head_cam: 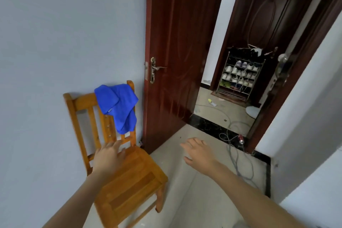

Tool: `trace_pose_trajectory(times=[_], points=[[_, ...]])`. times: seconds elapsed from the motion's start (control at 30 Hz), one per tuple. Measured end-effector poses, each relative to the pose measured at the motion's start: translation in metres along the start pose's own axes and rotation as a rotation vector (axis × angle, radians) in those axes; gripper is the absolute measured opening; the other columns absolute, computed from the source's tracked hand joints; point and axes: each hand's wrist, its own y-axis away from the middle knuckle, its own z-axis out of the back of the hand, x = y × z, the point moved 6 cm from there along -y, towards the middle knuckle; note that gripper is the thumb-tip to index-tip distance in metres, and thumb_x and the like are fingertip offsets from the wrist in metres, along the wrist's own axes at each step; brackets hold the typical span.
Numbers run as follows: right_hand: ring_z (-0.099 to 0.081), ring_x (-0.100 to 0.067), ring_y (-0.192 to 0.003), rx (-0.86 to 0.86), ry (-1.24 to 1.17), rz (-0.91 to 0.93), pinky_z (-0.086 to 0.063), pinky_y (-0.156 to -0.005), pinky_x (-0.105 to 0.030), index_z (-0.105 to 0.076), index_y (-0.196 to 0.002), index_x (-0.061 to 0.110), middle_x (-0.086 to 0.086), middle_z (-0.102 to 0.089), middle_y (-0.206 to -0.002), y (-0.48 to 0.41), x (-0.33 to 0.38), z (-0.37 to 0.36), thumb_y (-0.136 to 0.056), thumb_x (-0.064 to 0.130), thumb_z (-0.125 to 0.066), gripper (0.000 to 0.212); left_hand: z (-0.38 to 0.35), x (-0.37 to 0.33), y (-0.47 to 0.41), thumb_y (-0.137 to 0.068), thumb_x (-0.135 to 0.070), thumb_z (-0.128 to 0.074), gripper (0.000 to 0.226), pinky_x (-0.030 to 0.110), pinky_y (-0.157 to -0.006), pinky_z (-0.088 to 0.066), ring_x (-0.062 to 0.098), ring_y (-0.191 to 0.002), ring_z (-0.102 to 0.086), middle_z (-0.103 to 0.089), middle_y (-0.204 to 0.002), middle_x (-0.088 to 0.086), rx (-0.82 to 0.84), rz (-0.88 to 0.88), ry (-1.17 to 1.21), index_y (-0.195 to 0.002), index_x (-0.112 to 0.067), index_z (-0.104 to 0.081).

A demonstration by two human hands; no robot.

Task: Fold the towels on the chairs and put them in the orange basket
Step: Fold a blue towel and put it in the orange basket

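A blue towel [118, 105] hangs crumpled over the right side of the backrest of a wooden chair [133, 176] that stands against the pale wall. My left hand [109, 157] is stretched out above the chair seat, fingers straight, below the towel and apart from it. My right hand [198, 152] is held out over the floor to the right of the chair, fingers relaxed and holding nothing. No orange basket is in view.
A dark red door [175, 52] stands open right of the chair. Beyond the doorway is a shoe rack [240, 77]. Cables [238, 159] and a red can [241, 138] lie on the tiled floor near the threshold. A white wall corner is at the right.
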Motion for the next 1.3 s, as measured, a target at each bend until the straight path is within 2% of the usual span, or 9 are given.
trace_pose_trajectory(times=[0.17,0.37,0.47,0.53,0.67,0.77,1.03,1.17,1.3], points=[[-0.068,-0.021,-0.082,0.0,-0.137,0.006,-0.055,-0.064,-0.032,-0.07,-0.101,0.018,-0.001,-0.069,-0.089,-0.092,-0.057,-0.009,-0.057,0.037,-0.073,0.048,-0.02,-0.021,-0.092,-0.095,-0.036,-0.046,0.041,0.042,-0.103,-0.035,0.024,-0.126,-0.045,-0.054,-0.133,0.004,-0.003,0.058,0.052,-0.133,-0.021,-0.047],[-0.066,-0.006,-0.074,0.068,-0.094,0.092,-0.051,-0.06,-0.016,-0.072,-0.089,0.031,0.011,-0.067,-0.082,-0.179,-0.084,-0.05,-0.036,0.054,-0.085,0.06,-0.055,-0.011,-0.155,-0.096,-0.037,-0.043,0.037,0.04,-0.105,-0.033,0.021,-0.124,-0.047,-0.055,-0.131,0.001,0.017,0.247,0.062,-0.13,-0.024,-0.048],[-0.053,-0.021,-0.118,0.073,-0.17,0.178,-0.044,-0.093,-0.031,-0.055,-0.127,0.019,-0.004,-0.056,-0.124,-0.224,-0.098,-0.052,-0.078,0.042,-0.067,0.056,-0.064,-0.006,-0.184,-0.095,-0.036,-0.044,0.041,0.041,-0.102,-0.037,0.025,-0.122,-0.047,-0.056,-0.13,0.004,-0.007,0.339,0.076,-0.133,-0.022,-0.047],[-0.038,-0.027,-0.131,0.057,-0.199,0.275,-0.034,-0.102,-0.04,-0.042,-0.138,0.014,-0.008,-0.044,-0.138,-0.256,-0.105,-0.057,-0.091,0.031,-0.052,0.051,-0.064,-0.004,-0.205,-0.095,-0.034,-0.044,0.041,0.041,-0.101,-0.035,0.026,-0.124,-0.045,-0.054,-0.132,0.005,-0.054,0.405,0.064,-0.134,-0.021,-0.046],[-0.049,-0.029,-0.12,0.008,-0.238,0.416,-0.042,-0.094,-0.042,-0.052,-0.13,0.012,-0.01,-0.054,-0.127,-0.326,-0.13,-0.068,-0.085,0.028,-0.06,0.048,-0.059,-0.009,-0.24,-0.095,-0.032,-0.044,0.041,0.042,-0.098,-0.035,0.03,-0.122,-0.047,-0.053,-0.134,0.009,-0.215,0.627,0.125,-0.134,-0.018,-0.047],[-0.065,-0.02,-0.091,-0.015,-0.183,0.552,-0.054,-0.069,-0.032,-0.067,-0.107,0.019,-0.001,-0.066,-0.1,-0.364,-0.137,-0.068,-0.064,0.033,-0.078,0.047,-0.06,-0.017,-0.249,-0.094,-0.032,-0.045,0.042,0.043,-0.097,-0.037,0.03,-0.12,-0.049,-0.054,-0.133,0.009,-0.32,0.777,0.171,-0.133,-0.016,-0.049],[-0.033,-0.023,-0.131,-0.037,-0.38,0.868,-0.031,-0.105,-0.034,-0.033,-0.142,0.016,-0.005,-0.037,-0.142,-0.442,-0.089,-0.06,-0.095,0.026,-0.045,0.05,-0.067,-0.018,-0.247,-0.093,-0.034,-0.046,0.039,0.043,-0.088,-0.046,0.026,-0.107,-0.055,-0.062,-0.115,0.008,-0.439,0.996,0.129,-0.129,-0.017,-0.051],[-0.038,-0.026,-0.127,-0.052,-0.421,0.99,-0.037,-0.101,-0.039,-0.04,-0.137,0.014,-0.008,-0.044,-0.135,-0.467,-0.048,-0.062,-0.093,0.025,-0.047,0.046,-0.055,-0.001,-0.258,-0.092,-0.033,-0.048,0.041,0.042,-0.082,-0.048,0.027,-0.101,-0.057,-0.063,-0.109,0.009,-0.551,1.067,0.129,-0.128,-0.014,-0.052],[-0.058,-0.031,-0.108,-0.129,-0.515,1.053,-0.052,-0.085,-0.039,-0.06,-0.118,0.008,-0.011,-0.061,-0.112,-0.512,-0.018,-0.049,-0.079,0.027,-0.048,0.045,-0.042,0.022,-0.301,-0.09,-0.038,-0.054,0.052,0.042,-0.087,-0.046,0.03,-0.116,-0.051,-0.055,-0.127,0.012,-0.653,1.083,0.178,-0.135,-0.013,-0.045]])
